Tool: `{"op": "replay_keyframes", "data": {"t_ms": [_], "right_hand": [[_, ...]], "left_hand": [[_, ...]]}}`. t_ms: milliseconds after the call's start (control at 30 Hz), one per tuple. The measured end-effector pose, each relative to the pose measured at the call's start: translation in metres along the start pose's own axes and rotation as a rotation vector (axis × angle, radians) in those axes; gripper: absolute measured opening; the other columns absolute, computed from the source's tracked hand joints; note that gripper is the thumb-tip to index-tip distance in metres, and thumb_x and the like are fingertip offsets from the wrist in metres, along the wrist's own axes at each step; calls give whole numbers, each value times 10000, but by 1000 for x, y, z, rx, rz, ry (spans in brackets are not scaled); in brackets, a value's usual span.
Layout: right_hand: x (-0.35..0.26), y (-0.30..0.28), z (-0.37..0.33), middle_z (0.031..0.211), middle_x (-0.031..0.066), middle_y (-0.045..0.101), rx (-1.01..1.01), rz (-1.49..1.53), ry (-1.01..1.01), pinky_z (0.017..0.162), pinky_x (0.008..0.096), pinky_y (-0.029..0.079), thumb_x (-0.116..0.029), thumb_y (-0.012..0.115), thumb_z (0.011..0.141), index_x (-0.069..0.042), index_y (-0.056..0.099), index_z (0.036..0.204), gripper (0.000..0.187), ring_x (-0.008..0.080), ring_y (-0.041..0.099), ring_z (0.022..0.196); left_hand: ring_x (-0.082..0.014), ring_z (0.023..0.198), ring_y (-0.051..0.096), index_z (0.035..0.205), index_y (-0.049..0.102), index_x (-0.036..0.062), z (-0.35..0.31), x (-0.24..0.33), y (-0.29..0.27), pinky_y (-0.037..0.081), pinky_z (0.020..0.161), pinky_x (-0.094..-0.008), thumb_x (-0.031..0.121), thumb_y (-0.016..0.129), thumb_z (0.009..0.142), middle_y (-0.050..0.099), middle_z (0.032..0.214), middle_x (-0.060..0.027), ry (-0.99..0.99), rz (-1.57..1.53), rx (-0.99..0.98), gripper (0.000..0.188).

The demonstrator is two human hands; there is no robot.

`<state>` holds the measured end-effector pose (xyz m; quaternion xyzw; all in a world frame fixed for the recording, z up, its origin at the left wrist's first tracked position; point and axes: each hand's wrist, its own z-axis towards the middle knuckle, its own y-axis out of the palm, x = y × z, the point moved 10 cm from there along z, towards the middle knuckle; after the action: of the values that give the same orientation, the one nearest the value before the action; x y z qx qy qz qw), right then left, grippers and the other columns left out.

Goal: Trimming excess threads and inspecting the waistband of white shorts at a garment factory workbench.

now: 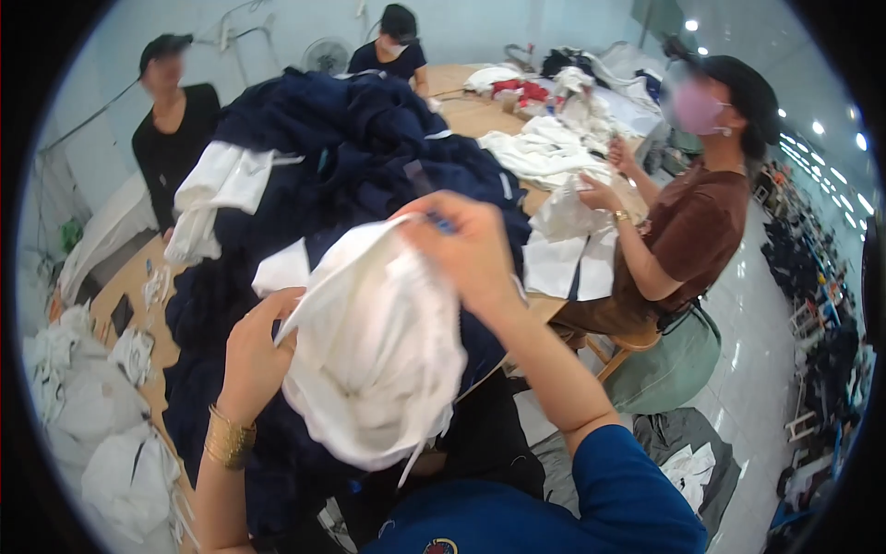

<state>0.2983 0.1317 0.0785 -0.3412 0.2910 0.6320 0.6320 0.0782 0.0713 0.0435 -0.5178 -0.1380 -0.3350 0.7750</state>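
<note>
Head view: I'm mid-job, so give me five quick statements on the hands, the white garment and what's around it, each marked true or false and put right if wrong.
1. The left hand and right hand both hold the white garment. True.
2. The gold bracelet is on the right wrist. False: the gold bracelet is on the left wrist.
3. A heap of navy garments lies beyond the white garment. True.
4. The co-worker on the right wears a white top. False: the top is brown.
5. A fan stands at the back, beyond the heap. True.
</note>
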Motion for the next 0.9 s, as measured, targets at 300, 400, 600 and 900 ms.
{"op": "replay_keyframes", "data": {"t_ms": [300, 400, 600, 900], "right_hand": [[15, -49, -20, 716, -19, 616, 38, -107, 234, 595, 176, 406, -78, 648, 789, 3, 670, 862, 111, 38, 533, 646], [24, -46, -22, 715, -19, 612, 7, -70, 251, 584, 173, 394, -73, 650, 790, 3, 673, 867, 110, 38, 525, 637], [21, -38, -24, 731, -13, 615, -19, -113, 249, 584, 174, 393, -67, 645, 795, 10, 669, 869, 110, 37, 520, 639], [13, -33, -26, 731, -23, 612, -23, -190, 162, 597, 165, 390, -77, 639, 805, 14, 657, 882, 120, 27, 507, 653]], "left_hand": [[-82, 785, 588, 1001, 645, -27, -14, -70, -8, 468, 725, -246, 246, 627, 852, 655, 874, -39, -446, -817, -190, 312], [-81, 738, 599, 1008, 645, -31, -12, -75, -14, 471, 713, -223, 327, 641, 851, 659, 877, -53, -414, -869, -172, 392], [-76, 783, 588, 999, 656, 6, -9, -58, -25, 455, 740, -226, 304, 622, 869, 652, 880, -24, -353, -736, -83, 328], [-50, 803, 540, 1013, 639, 0, -10, -49, -27, 426, 752, -215, 268, 584, 890, 627, 868, 6, -355, -662, -51, 301]]}}
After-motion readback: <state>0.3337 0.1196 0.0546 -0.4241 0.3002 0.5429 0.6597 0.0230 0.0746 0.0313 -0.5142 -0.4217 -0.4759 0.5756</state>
